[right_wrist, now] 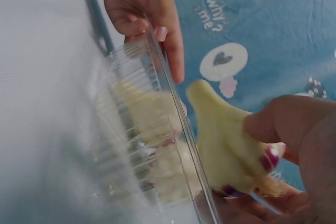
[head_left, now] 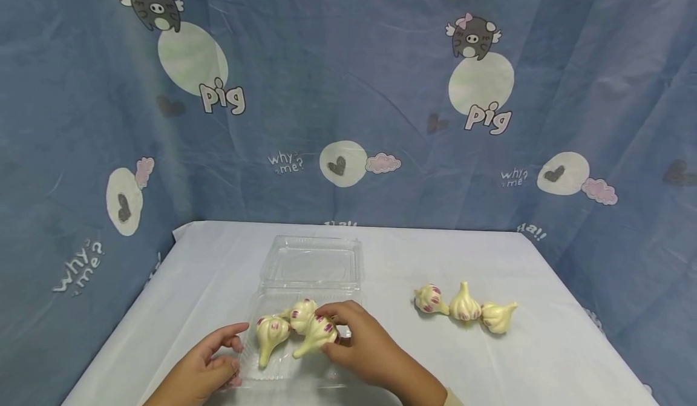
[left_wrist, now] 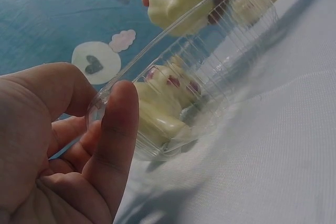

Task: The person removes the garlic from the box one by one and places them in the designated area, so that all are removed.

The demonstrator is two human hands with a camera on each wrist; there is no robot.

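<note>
My right hand (head_left: pixel 363 345) grips a garlic bulb (head_left: pixel 318 336) by its rounded root end, over the clear plastic container (head_left: pixel 305 374). In the right wrist view the held garlic bulb (right_wrist: pixel 223 140) is above the rim, its stem pointing away from the fingers. Two more garlic bulbs lie in the container: one with its stem toward me (head_left: pixel 272 333), one behind it (head_left: pixel 302 314). At the container's left edge is my left hand (head_left: pixel 209 360). The left wrist view shows that hand (left_wrist: pixel 68 140) pinching the rim between thumb and fingers.
The container's hinged lid (head_left: pixel 313 264) lies folded back behind it. To the right on the white-covered table (head_left: pixel 463 369), three garlic bulbs (head_left: pixel 464 304) sit in a row. A blue printed cloth (head_left: pixel 359 91) hangs around the back and sides.
</note>
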